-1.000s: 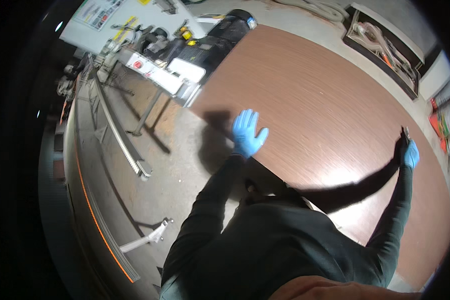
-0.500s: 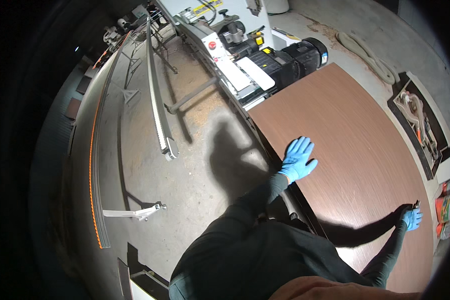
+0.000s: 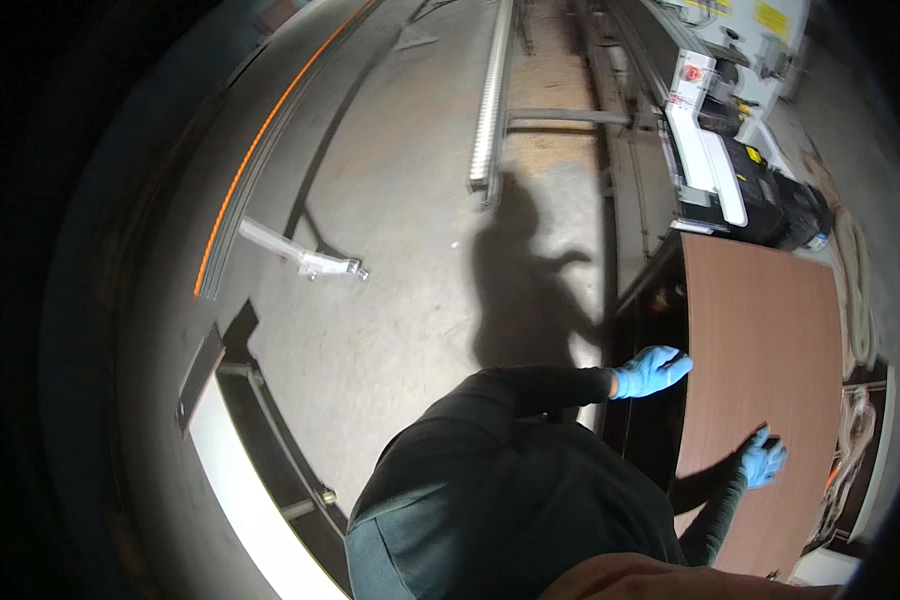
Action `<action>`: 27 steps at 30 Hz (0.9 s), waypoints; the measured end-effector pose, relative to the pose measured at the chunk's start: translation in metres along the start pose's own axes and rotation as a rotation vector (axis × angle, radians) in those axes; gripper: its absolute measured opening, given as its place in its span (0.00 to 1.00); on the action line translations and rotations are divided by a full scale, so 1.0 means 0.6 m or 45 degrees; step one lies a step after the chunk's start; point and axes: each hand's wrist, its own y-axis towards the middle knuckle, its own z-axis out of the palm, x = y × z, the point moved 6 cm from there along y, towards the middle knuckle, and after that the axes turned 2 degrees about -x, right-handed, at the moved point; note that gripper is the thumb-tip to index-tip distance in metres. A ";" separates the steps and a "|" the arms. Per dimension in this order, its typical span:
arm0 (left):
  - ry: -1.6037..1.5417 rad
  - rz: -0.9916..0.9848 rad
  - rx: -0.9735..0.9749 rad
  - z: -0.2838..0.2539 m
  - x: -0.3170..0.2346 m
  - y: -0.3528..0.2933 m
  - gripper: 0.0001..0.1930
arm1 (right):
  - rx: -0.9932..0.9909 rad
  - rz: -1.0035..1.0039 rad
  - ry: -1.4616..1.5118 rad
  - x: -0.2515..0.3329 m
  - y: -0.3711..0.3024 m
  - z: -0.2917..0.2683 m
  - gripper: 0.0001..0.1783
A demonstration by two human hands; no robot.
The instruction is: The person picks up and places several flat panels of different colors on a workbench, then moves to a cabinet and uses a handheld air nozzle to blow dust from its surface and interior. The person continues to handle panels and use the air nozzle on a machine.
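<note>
The left hand (image 3: 655,372), gloved in blue, has its fingers stretched out at the side edge of the brown board (image 3: 760,340), gripping nothing I can see. The right hand (image 3: 762,460) is over the board, fingers part bent; I can't tell whether it holds anything. The board lies flat, long axis running from the person's side toward the black motor (image 3: 758,190), near end cut off, surface smooth and wood-grained. Beyond, a pale, rounded hose (image 3: 852,285) blurs.
</note>
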 end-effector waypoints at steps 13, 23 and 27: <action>-0.139 -1.046 -0.587 -0.347 0.326 -0.395 0.18 | -0.403 -0.105 -0.016 0.016 -0.004 -0.016 0.38; 0.099 -1.760 -0.864 -0.315 0.373 -0.818 0.33 | -0.437 -0.222 0.088 0.043 -0.022 -0.022 0.35; -0.002 -1.858 -0.927 -0.239 0.404 -0.918 0.31 | -0.441 -0.246 0.100 0.038 -0.024 -0.025 0.34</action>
